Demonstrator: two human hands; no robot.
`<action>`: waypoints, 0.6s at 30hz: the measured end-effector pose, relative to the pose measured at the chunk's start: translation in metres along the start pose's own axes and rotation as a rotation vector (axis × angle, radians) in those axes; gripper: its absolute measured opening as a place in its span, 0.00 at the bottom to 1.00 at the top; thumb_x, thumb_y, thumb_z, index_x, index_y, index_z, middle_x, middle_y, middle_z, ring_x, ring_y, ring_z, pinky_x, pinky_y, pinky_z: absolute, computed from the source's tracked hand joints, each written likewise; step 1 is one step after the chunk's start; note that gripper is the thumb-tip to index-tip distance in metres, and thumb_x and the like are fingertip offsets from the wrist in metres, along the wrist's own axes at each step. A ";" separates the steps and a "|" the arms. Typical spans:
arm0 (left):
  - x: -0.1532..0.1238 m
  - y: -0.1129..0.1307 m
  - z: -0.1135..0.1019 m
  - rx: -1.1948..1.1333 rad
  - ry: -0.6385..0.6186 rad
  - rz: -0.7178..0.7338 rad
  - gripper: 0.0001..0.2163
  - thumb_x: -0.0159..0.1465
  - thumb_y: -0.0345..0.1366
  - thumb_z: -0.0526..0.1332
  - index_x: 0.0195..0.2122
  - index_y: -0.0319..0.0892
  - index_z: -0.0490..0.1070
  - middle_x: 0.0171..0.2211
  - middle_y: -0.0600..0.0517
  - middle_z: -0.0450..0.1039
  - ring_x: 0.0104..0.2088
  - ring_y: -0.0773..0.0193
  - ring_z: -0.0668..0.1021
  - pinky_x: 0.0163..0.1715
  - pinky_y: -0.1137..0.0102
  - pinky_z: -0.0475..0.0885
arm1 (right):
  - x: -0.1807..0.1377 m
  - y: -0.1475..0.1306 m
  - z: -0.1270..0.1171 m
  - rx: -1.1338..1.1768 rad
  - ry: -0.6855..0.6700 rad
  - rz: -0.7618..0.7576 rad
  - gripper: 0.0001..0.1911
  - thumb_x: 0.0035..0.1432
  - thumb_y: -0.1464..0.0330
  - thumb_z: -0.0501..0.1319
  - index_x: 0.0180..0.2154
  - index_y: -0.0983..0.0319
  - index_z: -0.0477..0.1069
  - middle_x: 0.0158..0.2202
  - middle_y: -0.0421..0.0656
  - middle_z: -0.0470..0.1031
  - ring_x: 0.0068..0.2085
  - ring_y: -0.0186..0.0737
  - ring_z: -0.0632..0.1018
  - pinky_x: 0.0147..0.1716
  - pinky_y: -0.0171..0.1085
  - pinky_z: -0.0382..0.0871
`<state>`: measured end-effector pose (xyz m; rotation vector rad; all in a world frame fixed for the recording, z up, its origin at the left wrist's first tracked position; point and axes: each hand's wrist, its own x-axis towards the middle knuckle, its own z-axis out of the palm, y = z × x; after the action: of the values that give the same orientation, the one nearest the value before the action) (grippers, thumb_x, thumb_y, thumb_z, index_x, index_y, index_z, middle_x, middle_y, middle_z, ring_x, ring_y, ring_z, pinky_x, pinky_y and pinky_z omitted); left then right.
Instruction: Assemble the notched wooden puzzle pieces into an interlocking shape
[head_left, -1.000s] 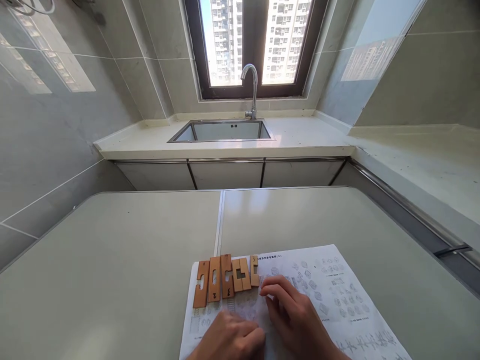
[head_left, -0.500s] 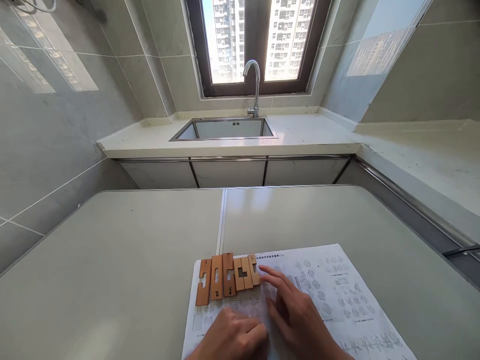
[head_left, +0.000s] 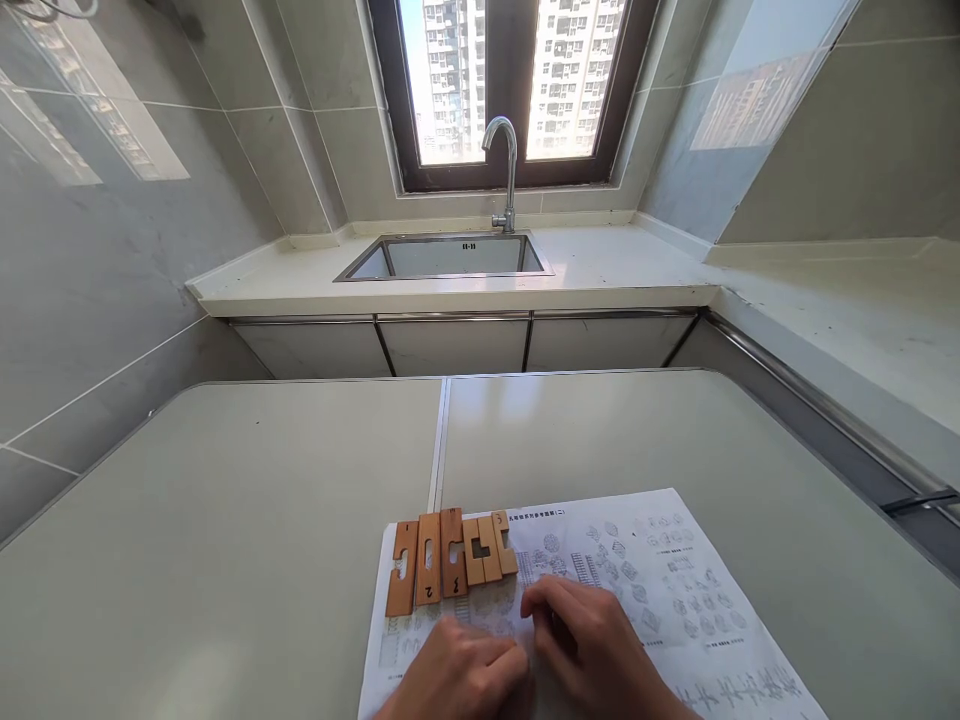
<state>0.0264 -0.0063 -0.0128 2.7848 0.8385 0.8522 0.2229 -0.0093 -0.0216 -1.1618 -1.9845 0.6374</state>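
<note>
Six wooden pieces [head_left: 450, 560] in a row, one paper sheet [head_left: 637, 590], two hands resting

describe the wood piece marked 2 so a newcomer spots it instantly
On the grey table lies a printed sheet; a row of wooden pieces sits side by side on its top-left corner. Take the second from the left: an upright bar with a slot and a handwritten 2 near its bottom end.

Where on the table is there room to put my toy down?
The table is bare left of the paper sheet, and all across the far half toward the sink. It is crowded near the front: wooden blocks lie on the sheet, with both hands just below them.
</note>
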 end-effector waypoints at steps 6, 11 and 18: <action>0.001 0.001 -0.003 0.011 -0.006 -0.036 0.13 0.62 0.23 0.52 0.22 0.43 0.58 0.15 0.60 0.60 0.16 0.70 0.54 0.18 0.67 0.42 | -0.001 0.002 0.001 0.022 -0.028 0.026 0.10 0.60 0.77 0.54 0.38 0.57 0.68 0.29 0.38 0.78 0.28 0.37 0.78 0.29 0.34 0.65; -0.002 -0.001 0.000 -0.007 -0.015 -0.027 0.13 0.62 0.24 0.53 0.22 0.43 0.58 0.16 0.59 0.59 0.17 0.69 0.54 0.18 0.67 0.43 | 0.000 0.003 0.001 0.032 -0.025 0.030 0.11 0.60 0.78 0.54 0.38 0.57 0.68 0.30 0.38 0.79 0.28 0.37 0.79 0.29 0.33 0.64; -0.001 -0.002 0.000 0.005 -0.008 -0.004 0.14 0.63 0.23 0.52 0.21 0.44 0.57 0.15 0.60 0.59 0.16 0.69 0.52 0.17 0.67 0.44 | 0.000 0.002 0.002 0.021 -0.003 0.018 0.11 0.60 0.78 0.54 0.38 0.56 0.68 0.29 0.37 0.78 0.26 0.36 0.77 0.28 0.33 0.63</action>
<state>0.0246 -0.0045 -0.0133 2.7885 0.8455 0.8390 0.2224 -0.0082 -0.0247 -1.1682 -1.9669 0.6679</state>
